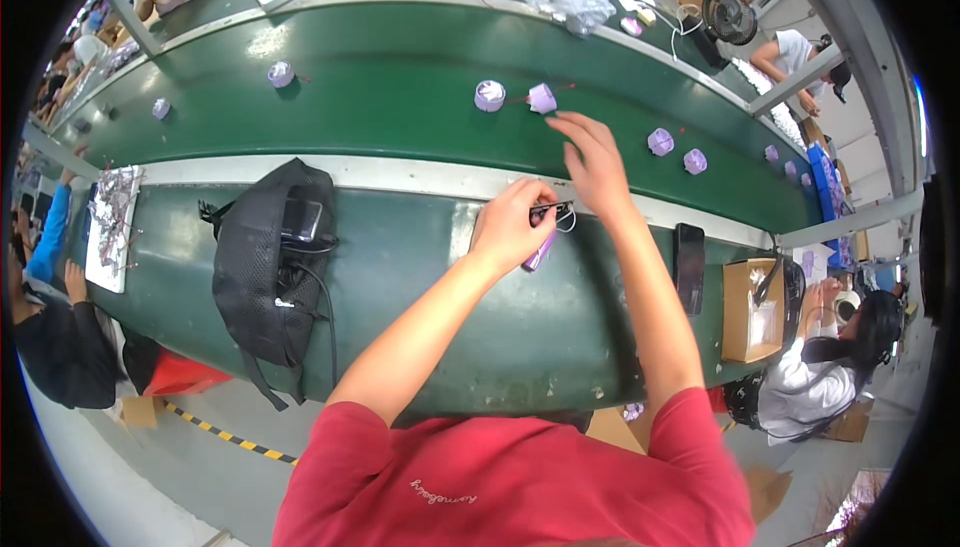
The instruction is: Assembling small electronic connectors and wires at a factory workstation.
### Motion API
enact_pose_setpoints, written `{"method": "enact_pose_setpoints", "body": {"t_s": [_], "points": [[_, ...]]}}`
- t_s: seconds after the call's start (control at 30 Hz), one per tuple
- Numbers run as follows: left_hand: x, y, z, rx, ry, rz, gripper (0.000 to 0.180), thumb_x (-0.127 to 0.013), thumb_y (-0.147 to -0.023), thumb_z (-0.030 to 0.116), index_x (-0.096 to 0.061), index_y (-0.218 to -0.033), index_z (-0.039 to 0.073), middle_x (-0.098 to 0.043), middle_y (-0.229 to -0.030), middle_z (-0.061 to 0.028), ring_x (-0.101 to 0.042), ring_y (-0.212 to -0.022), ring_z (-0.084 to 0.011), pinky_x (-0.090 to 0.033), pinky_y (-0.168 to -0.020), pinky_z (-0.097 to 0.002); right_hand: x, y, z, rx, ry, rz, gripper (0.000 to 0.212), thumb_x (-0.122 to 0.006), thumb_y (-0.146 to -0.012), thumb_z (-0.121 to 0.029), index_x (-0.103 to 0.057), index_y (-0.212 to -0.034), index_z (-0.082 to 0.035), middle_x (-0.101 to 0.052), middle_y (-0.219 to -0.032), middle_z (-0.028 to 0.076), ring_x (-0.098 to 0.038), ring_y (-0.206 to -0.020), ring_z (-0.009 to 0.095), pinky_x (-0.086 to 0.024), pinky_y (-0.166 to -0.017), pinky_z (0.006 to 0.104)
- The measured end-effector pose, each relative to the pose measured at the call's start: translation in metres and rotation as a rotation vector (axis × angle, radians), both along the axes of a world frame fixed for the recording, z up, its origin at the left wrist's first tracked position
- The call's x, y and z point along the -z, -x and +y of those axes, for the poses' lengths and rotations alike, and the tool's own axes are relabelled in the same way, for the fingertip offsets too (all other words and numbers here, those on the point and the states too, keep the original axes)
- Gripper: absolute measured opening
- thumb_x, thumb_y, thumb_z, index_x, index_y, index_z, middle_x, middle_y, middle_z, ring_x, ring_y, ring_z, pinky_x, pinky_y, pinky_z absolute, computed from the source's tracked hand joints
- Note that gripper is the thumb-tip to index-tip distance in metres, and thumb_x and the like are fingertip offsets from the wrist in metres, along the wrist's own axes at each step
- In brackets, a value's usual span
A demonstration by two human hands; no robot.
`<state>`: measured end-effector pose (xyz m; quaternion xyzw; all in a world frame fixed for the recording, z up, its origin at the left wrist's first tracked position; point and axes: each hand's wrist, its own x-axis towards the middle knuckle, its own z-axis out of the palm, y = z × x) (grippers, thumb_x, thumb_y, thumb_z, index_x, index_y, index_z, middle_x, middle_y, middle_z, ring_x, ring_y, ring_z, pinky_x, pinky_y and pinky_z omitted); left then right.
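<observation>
My left hand (512, 224) is closed around a small purple-handled thing (540, 251) with a dark flat piece at its top, above the near edge of the bench. A thin white wire loops out beside it. What kind of thing it is, I cannot make out, as my fingers cover much of it. Over the green belt reaches my right hand (594, 161), fingers stretched and apart, holding nothing. Just beyond its fingertips lies a purple round part (541, 98) with a red wire, apart from the hand. Another purple round part (489, 96) sits left of it.
More purple parts (281, 74) are spread along the belt (390, 107). A black bag (275, 267) with a cable lies left on the bench; a phone (689, 269) and cardboard box (752, 311) are at right. A white tray (115, 229) stands far left. People work around.
</observation>
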<state>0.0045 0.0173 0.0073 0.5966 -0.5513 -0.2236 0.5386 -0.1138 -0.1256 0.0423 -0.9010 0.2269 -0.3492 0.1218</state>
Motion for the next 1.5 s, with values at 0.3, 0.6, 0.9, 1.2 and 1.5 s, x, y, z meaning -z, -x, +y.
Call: {"method": "enact_pose_setpoints", "body": {"t_s": [0.3, 0.6, 0.9, 1.2, 1.5], "points": [[0.008, -0.002, -0.001, 0.044, -0.028, 0.007, 0.015, -0.07, -0.086, 0.014, -0.065, -0.098, 0.006, -0.067, -0.099, -0.0096, -0.07, -0.09, -0.0284, -0.056, -0.079, -0.0378, 0.019, -0.028, -0.088, 0.296, -0.234, 0.347, 0.048, -0.076, -0.076, -0.008, -0.059, -0.121, -0.011, -0.063, -0.12, 0.02, -0.061, -0.111, 0.043, -0.051, -0.092, 0.05], [-0.005, -0.003, 0.001, 0.016, -0.11, -0.036, 0.017, -0.073, -0.084, 0.014, -0.067, -0.099, 0.008, -0.069, -0.096, -0.0095, -0.07, -0.088, -0.0276, -0.055, -0.078, -0.0384, 0.014, 0.035, -0.014, 0.469, -0.506, -0.032, 0.029, -0.077, -0.08, -0.006, -0.063, -0.105, 0.0, -0.072, -0.095, 0.015, -0.072, -0.083, 0.028, -0.056, -0.075, 0.0343], [0.001, 0.002, -0.003, 0.032, -0.089, -0.09, 0.018, -0.072, -0.084, 0.012, -0.067, -0.1, 0.005, -0.069, -0.096, -0.0114, -0.07, -0.088, -0.0294, -0.055, -0.078, -0.0382, 0.036, 0.064, 0.033, 0.284, -0.315, -0.194, 0.037, -0.061, -0.085, 0.008, -0.065, -0.121, -0.002, -0.065, -0.114, 0.015, -0.069, -0.094, 0.028, -0.057, -0.079, 0.0345], [-0.001, 0.002, 0.001, 0.026, -0.073, -0.14, 0.016, -0.073, -0.083, 0.009, -0.067, -0.097, 0.004, -0.068, -0.092, -0.0092, -0.067, -0.074, -0.0212, -0.053, -0.07, -0.0327, 0.025, 0.049, 0.04, 0.106, -0.117, -0.071, 0.038, -0.071, -0.09, -0.012, -0.064, -0.127, -0.008, -0.063, -0.128, 0.016, -0.062, -0.114, 0.035, -0.05, -0.095, 0.0422], [-0.007, -0.001, 0.004, 0.098, -0.151, -0.147, 0.017, -0.074, -0.082, 0.008, -0.066, -0.096, 0.005, -0.067, -0.091, -0.0077, -0.069, -0.077, -0.0216, -0.054, -0.07, -0.0328, 0.027, 0.058, 0.031, 0.152, -0.348, -0.249, 0.021, -0.074, -0.082, -0.004, -0.064, -0.101, -0.002, -0.065, -0.101, 0.012, -0.066, -0.093, 0.032, -0.053, -0.082, 0.0379]]}}
